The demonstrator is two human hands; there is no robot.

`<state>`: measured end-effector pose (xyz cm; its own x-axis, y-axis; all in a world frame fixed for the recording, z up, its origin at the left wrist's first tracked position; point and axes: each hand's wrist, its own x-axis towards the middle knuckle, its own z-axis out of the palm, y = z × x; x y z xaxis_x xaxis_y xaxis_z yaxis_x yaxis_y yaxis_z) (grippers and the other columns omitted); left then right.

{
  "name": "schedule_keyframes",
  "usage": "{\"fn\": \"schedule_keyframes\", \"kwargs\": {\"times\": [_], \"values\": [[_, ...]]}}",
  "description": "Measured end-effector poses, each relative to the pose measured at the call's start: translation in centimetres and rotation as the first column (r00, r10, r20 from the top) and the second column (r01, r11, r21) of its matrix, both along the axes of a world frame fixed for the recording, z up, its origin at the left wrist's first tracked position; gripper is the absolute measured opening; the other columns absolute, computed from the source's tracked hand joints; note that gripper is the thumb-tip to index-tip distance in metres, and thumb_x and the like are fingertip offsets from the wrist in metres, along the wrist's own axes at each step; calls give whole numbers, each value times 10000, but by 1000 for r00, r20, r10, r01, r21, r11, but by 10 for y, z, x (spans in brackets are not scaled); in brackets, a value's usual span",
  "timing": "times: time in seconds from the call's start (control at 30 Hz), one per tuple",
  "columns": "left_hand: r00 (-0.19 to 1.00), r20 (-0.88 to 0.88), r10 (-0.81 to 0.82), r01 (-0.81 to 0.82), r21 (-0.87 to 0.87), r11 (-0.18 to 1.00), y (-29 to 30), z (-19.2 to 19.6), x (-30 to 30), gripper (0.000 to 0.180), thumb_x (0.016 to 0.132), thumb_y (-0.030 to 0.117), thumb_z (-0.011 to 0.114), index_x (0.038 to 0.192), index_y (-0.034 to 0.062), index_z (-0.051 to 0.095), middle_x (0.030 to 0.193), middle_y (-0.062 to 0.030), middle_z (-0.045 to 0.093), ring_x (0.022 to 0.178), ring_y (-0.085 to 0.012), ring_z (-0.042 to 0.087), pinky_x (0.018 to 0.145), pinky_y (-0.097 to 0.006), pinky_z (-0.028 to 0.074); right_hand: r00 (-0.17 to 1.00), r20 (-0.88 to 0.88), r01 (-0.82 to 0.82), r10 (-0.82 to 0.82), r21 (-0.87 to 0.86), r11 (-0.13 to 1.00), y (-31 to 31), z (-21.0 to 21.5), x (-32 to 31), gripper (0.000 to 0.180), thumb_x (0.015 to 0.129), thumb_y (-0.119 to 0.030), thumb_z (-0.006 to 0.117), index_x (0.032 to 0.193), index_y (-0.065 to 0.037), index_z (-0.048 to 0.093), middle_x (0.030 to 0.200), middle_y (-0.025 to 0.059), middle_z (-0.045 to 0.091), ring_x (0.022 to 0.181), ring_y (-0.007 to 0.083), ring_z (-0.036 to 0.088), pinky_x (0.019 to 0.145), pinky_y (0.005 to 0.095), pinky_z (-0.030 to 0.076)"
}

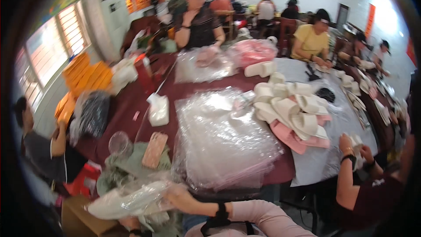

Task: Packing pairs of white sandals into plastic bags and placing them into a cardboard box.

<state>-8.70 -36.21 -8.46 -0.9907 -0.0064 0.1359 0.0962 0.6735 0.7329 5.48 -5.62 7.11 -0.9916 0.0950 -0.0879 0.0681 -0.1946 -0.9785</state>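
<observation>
My right hand point(180, 196), on a pink-sleeved forearm with a black wrist strap, reaches left across my lap. It grips one end of a white slipper wrapped in a clear plastic bag point(125, 202). My left hand point(130, 224) shows only partly at the lower edge, right under that bagged slipper; its fingers are hidden. In front of me, a thick stack of clear plastic bags point(223, 142) lies on the dark red table point(127, 101).
A pile of white and pink slippers point(291, 112) lies to the right of the bags. A phone in a pink case point(154, 150) rests on green cloth. A cardboard box point(76, 219) stands at lower left. A co-worker's hands point(355, 149) work at right, and more people sit around the table.
</observation>
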Motion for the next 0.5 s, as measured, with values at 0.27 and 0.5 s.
{"fn": "schedule_keyframes", "kwargs": {"times": [0.27,0.5], "values": [[941,-224,-254,256,-21,966,75,40,-74,438,898,280,571,1295,101,524,1372,-185,460,1246,-374,424,1009,-533,356,985,-117,122,-123,-16,992,-42,-39,-40,298,963,-171,536,1211,-14,485,805,23,519,710,94,472,648,251,430],[841,-379,-386,343,-178,922,79,93,-107,436,903,270,568,1293,81,520,1360,-193,468,1235,-373,433,1014,-515,359,754,-576,376,-315,-15,927,-68,-66,-70,265,946,-172,524,1172,-35,505,959,85,583,876,170,565,822,304,433]]}}
